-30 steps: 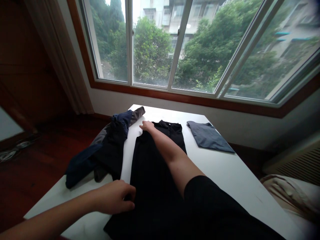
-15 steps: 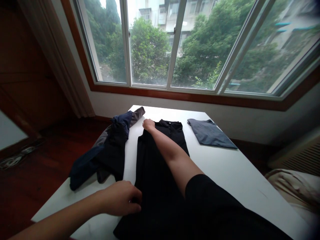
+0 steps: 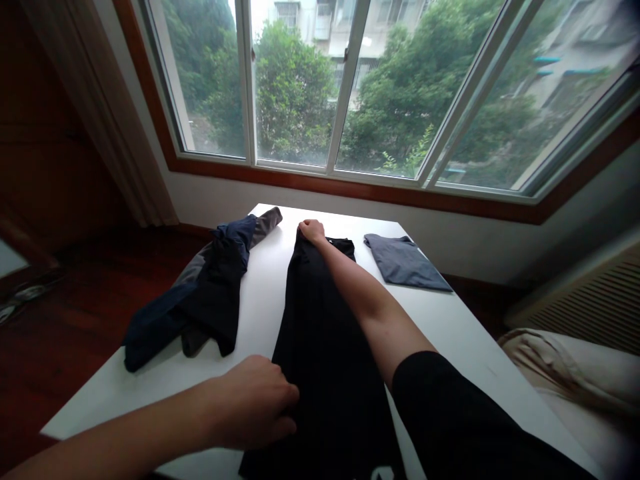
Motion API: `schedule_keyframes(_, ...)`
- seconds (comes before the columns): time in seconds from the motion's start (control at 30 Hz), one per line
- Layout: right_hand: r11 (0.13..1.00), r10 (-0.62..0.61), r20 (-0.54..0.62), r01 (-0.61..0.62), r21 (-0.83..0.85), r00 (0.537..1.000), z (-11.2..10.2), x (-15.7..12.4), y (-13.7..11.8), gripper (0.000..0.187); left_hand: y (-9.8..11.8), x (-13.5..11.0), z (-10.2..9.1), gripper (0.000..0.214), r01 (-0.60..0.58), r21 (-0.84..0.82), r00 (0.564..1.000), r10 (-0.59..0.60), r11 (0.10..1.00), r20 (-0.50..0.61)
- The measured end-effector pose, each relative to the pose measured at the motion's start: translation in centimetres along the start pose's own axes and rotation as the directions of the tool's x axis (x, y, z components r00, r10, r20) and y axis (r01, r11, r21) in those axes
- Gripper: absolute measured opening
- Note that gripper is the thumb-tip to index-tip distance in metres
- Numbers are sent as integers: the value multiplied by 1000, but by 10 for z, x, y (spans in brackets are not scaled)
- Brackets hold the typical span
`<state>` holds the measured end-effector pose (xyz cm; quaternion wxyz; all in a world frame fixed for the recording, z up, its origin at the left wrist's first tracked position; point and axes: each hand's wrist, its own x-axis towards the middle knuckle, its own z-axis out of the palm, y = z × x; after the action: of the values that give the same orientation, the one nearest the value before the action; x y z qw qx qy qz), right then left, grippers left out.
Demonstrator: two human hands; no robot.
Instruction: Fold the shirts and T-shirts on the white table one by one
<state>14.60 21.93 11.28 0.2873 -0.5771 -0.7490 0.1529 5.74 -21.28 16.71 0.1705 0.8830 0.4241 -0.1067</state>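
A black shirt (image 3: 320, 333) lies lengthwise down the middle of the white table (image 3: 450, 320), folded narrow. My right hand (image 3: 311, 231) reaches to its far end near the collar, fingers closed on the left edge of the cloth. My left hand (image 3: 260, 400) is closed on the near left edge of the same shirt, at the hem end. My right arm in a black sleeve stretches over the shirt.
A heap of dark blue and grey clothes (image 3: 205, 293) lies on the table's left side. A folded grey shirt (image 3: 403, 263) sits at the far right. Beyond the table is a wide window (image 3: 340, 87). A beige cushion (image 3: 565, 373) lies at the right.
Both hands have carried the shirt's left edge to the right, and the shirt is narrower now. The right hand has moved farther toward the window.
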Motion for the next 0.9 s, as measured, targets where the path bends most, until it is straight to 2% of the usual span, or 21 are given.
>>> schedule_keyframes(0.1, 996, 47, -32, -44, 71, 998, -15, -11, 24, 35, 20, 20, 22, 14, -21, 145, 998, 29, 989, -53)
schedule_keyframes(0.2, 983, 143, -49, -136, 126, 988, -25, -31, 53, 36, 38, 36, 48, 11, -64, 202, 996, 73, 977, -42)
schedule_keyframes(0.3, 957, 229, 38, -232, 174, 973, -28, -53, 76, 35, 49, 42, 66, 14, -115, 193, 993, 111, 974, 34)
schedule_keyframes(0.37, 949, 236, 97, -250, 190, 967, -26, -63, 85, 34, 51, 43, 72, 17, -132, 189, 989, 116, 973, 91)
schedule_keyframes(0.43, 950, 212, 148, -239, 201, 966, -22, -68, 89, 32, 50, 43, 73, 19, -155, 197, 986, 138, 968, 97)
schedule_keyframes(0.5, 953, 173, 211, -218, 213, 962, -19, -69, 90, 30, 47, 42, 71, 15, -224, 223, 974, 218, 949, 53)
schedule_keyframes(0.57, 968, 87, 274, -146, 203, 958, -16, -67, 92, 29, 42, 42, 67, 9, -312, 269, 945, 328, 911, -15)
schedule_keyframes(0.63, 982, -3, 295, -52, 180, 955, -15, -63, 92, 30, 36, 42, 61, 9, -346, 311, 916, 390, 885, -92)
schedule_keyframes(0.7, 987, -57, 266, 15, 159, 962, -14, -57, 92, 35, 31, 43, 55, 11, -320, 330, 907, 388, 888, -166)
schedule_keyframes(0.77, 986, -65, 211, 30, 167, 975, -13, -51, 91, 39, 28, 44, 51, 11, -298, 318, 905, 372, 900, -207)
schedule_keyframes(0.9, 972, -54, 144, 19, 236, 988, -7, -41, 87, 40, 25, 48, 52, 11, -376, 254, 884, 427, 891, -191)
